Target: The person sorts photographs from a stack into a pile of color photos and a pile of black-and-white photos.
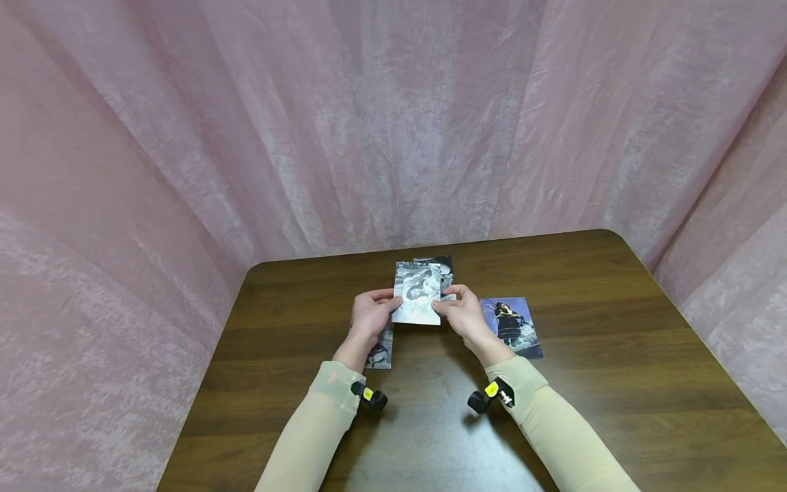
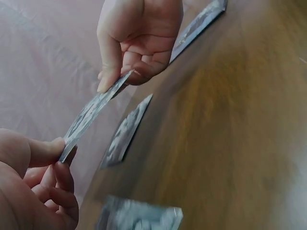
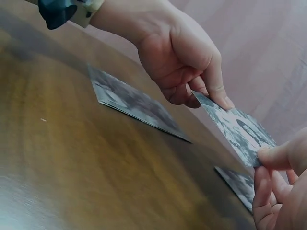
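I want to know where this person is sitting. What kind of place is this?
It looks like a small indoor booth set up for recording, though I can't be sure. Pink curtain fabric hangs round three sides of a dark wooden table, and each wrist wears a small camera. Photos lie on the table.

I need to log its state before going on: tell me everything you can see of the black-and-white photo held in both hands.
The black-and-white photo is a thin, flat, glossy-looking print, its image too small to make out. It is lifted off the brown table, upright in portrait. The left hand pinches its left edge and the right hand its right edge, thumbs on top.
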